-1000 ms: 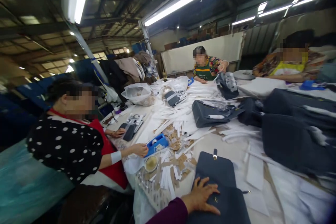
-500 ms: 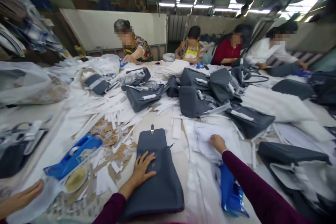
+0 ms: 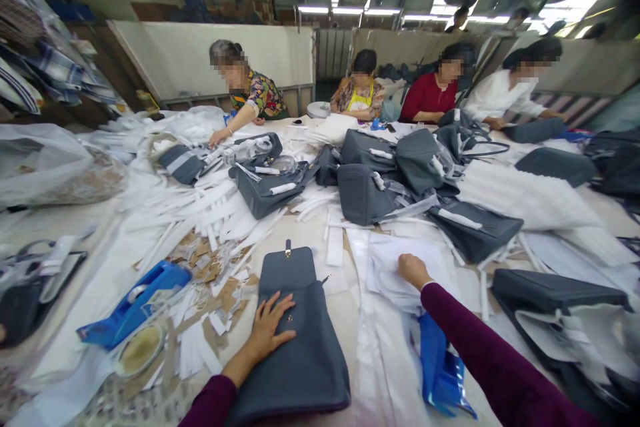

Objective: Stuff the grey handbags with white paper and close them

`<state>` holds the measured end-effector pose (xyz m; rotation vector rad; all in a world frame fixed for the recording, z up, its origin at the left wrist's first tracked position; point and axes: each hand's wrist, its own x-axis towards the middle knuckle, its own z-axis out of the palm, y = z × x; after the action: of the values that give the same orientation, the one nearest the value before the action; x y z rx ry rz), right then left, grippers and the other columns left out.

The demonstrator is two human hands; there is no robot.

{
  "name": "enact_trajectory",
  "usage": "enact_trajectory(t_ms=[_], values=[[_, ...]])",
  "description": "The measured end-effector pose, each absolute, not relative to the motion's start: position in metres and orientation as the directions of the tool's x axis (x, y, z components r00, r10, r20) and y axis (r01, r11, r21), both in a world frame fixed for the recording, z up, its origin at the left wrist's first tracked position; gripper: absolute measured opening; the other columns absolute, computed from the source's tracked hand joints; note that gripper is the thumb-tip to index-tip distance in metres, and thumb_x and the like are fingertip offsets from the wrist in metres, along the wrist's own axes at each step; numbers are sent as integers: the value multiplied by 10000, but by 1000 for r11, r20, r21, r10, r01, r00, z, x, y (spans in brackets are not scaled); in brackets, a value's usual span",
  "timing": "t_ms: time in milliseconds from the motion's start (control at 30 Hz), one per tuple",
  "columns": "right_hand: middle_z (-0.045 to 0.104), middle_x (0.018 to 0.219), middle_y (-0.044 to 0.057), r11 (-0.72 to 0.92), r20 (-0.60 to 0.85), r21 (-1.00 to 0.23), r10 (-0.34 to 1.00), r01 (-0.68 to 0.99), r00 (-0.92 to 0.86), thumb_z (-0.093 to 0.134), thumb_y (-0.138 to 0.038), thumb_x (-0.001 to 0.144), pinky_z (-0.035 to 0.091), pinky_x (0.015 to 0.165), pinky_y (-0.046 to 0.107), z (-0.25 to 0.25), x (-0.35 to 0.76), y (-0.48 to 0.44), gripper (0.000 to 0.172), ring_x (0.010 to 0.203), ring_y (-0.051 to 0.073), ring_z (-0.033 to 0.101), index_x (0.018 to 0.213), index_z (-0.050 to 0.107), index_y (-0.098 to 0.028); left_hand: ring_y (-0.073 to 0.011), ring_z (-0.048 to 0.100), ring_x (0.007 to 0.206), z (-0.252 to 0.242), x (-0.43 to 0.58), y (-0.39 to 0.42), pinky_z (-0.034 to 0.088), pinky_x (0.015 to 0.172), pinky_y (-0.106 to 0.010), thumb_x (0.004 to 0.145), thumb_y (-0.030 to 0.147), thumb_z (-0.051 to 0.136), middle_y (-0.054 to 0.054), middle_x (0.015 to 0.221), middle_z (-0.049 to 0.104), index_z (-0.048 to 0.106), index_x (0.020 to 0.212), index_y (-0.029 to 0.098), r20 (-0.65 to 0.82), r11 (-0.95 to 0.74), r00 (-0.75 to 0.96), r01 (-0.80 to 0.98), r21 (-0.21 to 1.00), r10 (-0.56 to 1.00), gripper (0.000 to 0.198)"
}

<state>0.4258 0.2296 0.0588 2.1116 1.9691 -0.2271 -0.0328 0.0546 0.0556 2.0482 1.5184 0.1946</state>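
- Since half a second ago, little has shifted: the left hand (image 3: 267,327) stays flat on the grey bag (image 3: 295,340), fingers spread apart, and the hand that showed at the lower left edge is gone.
- Right of the bag, the right hand (image 3: 413,270) rests on a stack of white paper (image 3: 387,270); its fingers are hidden, so I cannot tell their state.
- One blue tape dispenser (image 3: 133,307) lies left of the bag on the desk (image 3: 345,310).
- Four people sit beyond the bag, faces blurred.

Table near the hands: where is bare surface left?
A bare strip runs between the grey bag under the left hand and the white sheets under the right hand. Paper strips crowd the left; grey bags fill the middle.
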Motion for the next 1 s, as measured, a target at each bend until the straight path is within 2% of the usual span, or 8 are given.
enact_trajectory(t_ms=[267,467,600,800,1000], values=[[688,950,187,-78,-288,55,953,995,90,427,-167,846,474,749,324,58,420,238,291,926,291,667,955,687,-95,-321,199,1405,52,-35,54,178,1101,-606,799,639,509,-19,1491,367,415,1344,340,-202,-190,343,824,534,917,629],[676,917,193,-92,-274,48,956,995,101,466,-143,813,449,738,313,52,422,235,260,911,281,661,943,685,-92,-321,215,1399,46,-37,53,192,1096,-606,798,636,512,-22,1484,379,409,1354,349,-185,-204,349,820,535,919,634],[666,880,148,-78,-252,24,964,997,81,429,-118,828,416,695,283,46,421,229,252,868,244,651,901,670,-121,-321,215,1400,47,-37,53,198,1096,-602,802,636,504,-21,1487,374,413,1352,348,-185,-204,349,820,534,919,628],[585,1072,113,-45,-171,-3,984,999,44,403,-51,833,350,645,244,39,418,213,318,833,165,597,1097,556,-141,-322,224,1397,52,-35,54,193,1091,-615,803,636,502,-22,1479,388,414,1351,345,-181,-202,345,821,534,921,627],[572,950,54,-22,-162,-27,987,999,17,393,-71,858,326,633,225,39,414,204,231,777,128,569,866,604,-165,-313,226,1396,53,-34,54,199,1095,-598,813,612,507,-14,1477,390,418,1350,352,-190,-203,342,832,516,920,603]])
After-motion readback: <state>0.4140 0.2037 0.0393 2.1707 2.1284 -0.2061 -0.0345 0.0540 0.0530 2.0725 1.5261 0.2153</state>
